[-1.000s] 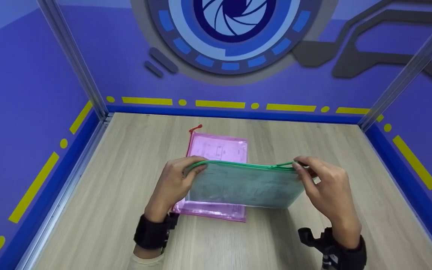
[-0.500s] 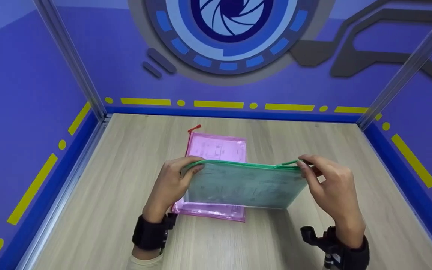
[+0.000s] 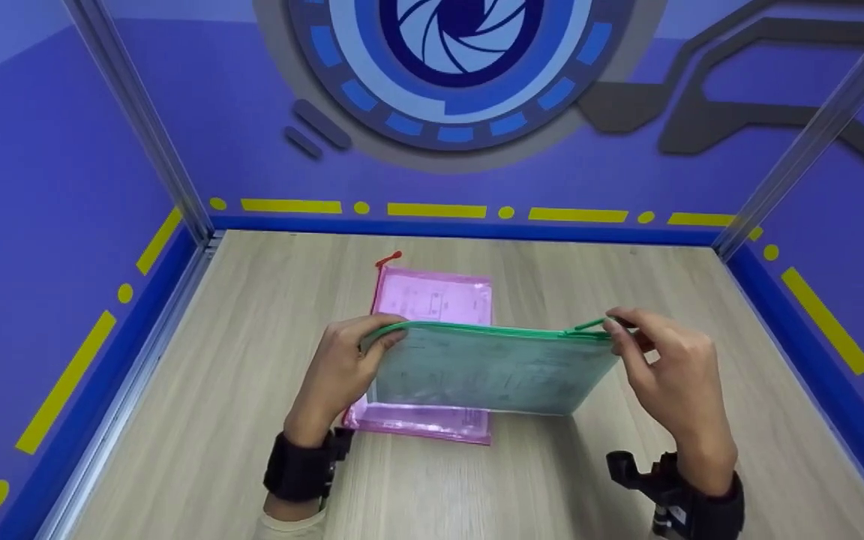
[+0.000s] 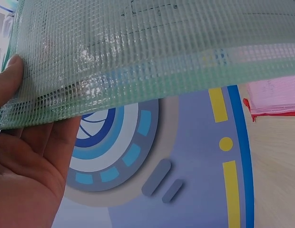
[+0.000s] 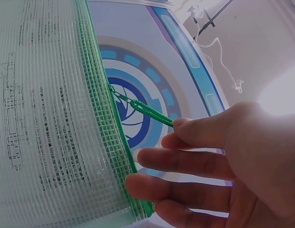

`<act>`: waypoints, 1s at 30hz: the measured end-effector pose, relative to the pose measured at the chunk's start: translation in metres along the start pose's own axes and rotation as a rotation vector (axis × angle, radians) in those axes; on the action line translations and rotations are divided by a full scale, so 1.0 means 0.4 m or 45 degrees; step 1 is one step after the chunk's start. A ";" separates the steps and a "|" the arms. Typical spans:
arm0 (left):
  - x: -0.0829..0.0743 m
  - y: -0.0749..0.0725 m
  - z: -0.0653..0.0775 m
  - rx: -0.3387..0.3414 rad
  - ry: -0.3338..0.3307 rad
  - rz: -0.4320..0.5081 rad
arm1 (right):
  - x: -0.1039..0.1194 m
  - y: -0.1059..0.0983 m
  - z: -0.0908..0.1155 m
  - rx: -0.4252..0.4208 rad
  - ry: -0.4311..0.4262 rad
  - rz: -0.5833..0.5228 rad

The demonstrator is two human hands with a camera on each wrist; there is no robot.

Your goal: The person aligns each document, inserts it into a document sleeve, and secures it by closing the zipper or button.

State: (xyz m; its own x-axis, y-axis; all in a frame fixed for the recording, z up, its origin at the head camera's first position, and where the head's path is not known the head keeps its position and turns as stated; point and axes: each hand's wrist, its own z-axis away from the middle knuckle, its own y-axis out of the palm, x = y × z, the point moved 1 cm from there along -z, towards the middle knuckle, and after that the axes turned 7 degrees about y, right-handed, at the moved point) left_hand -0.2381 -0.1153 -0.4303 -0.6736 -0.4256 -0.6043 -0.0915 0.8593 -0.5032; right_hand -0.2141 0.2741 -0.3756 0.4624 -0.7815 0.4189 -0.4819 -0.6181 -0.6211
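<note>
A green mesh zipper pouch (image 3: 477, 371) with printed paper inside hangs tilted above the table. My left hand (image 3: 340, 360) pinches its upper left corner between thumb and fingers. At the other end of the zipper my right hand (image 3: 672, 375) pinches the green pull cord (image 5: 154, 115) between thumb and index finger, the slider near the right end of the zipper. In the right wrist view the other fingers lie beside the pouch's zipper edge. Under the green pouch a pink zipper pouch (image 3: 439, 296) lies on the table, its middle hidden.
The pale wooden table (image 3: 252, 360) is bounded by blue-purple panels at the back and both sides. A red pull cord (image 3: 388, 259) sticks out from the pink pouch's far left corner. Metal posts (image 3: 151, 120) stand at the back corners.
My right hand has moved a little to the right with the pull cord, and the slider has travelled right along the zipper. The left hand keeps nearly the same place.
</note>
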 end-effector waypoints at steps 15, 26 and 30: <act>0.003 -0.004 0.004 -0.007 -0.003 -0.049 | -0.004 -0.006 -0.002 -0.050 0.065 0.048; 0.011 -0.009 0.003 -0.013 -0.010 -0.044 | -0.005 -0.009 -0.003 -0.054 0.106 0.085; 0.016 -0.013 0.006 -0.025 -0.004 -0.036 | -0.004 -0.010 -0.003 -0.061 0.128 0.088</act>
State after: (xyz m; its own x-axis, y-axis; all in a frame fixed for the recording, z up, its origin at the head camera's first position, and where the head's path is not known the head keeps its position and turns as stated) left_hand -0.2401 -0.1229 -0.4329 -0.6682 -0.4510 -0.5917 -0.1254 0.8522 -0.5079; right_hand -0.2138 0.2777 -0.3727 0.3512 -0.8256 0.4417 -0.5464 -0.5638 -0.6194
